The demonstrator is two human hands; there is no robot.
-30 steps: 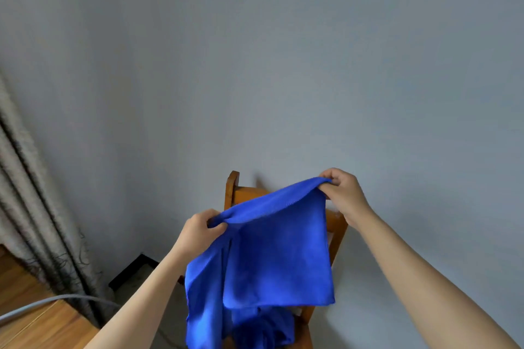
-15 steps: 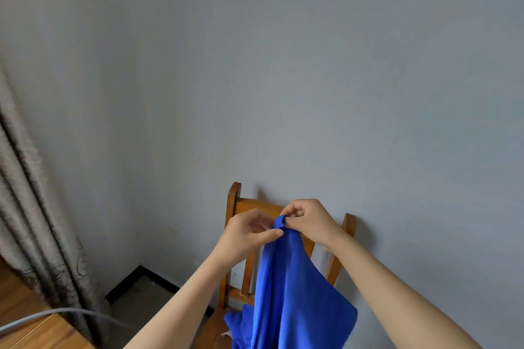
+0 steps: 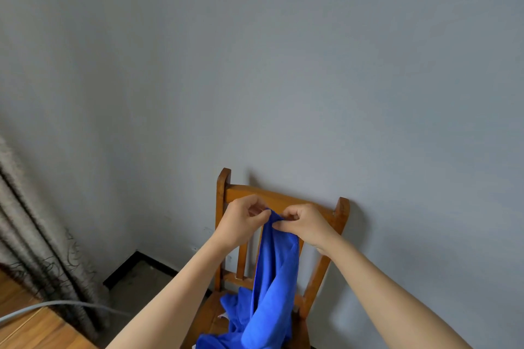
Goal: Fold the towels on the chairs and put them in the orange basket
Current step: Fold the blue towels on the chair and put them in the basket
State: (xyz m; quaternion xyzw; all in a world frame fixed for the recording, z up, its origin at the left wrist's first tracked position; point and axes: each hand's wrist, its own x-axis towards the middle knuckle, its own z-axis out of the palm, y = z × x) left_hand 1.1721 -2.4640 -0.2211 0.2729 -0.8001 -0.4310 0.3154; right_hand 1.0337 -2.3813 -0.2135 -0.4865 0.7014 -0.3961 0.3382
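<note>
A blue towel (image 3: 276,272) hangs in a narrow doubled strip in front of a wooden chair (image 3: 283,197) that stands against the grey wall. My left hand (image 3: 241,222) and my right hand (image 3: 304,224) are close together, both pinching the towel's top corners at the height of the chair's top rail. The towel's lower end rests bunched on the chair seat (image 3: 209,317) with more blue cloth. The orange basket is out of view.
A grey patterned curtain (image 3: 31,235) hangs at the left. A grey cable (image 3: 56,304) runs over the wooden floor (image 3: 31,331) at the lower left. A black baseboard (image 3: 124,266) lines the corner beside the chair.
My hands, wide apart with the towel spread a second ago, have come together, doubling the towel into a narrow hanging strip. Since half a second ago they have barely shifted.
</note>
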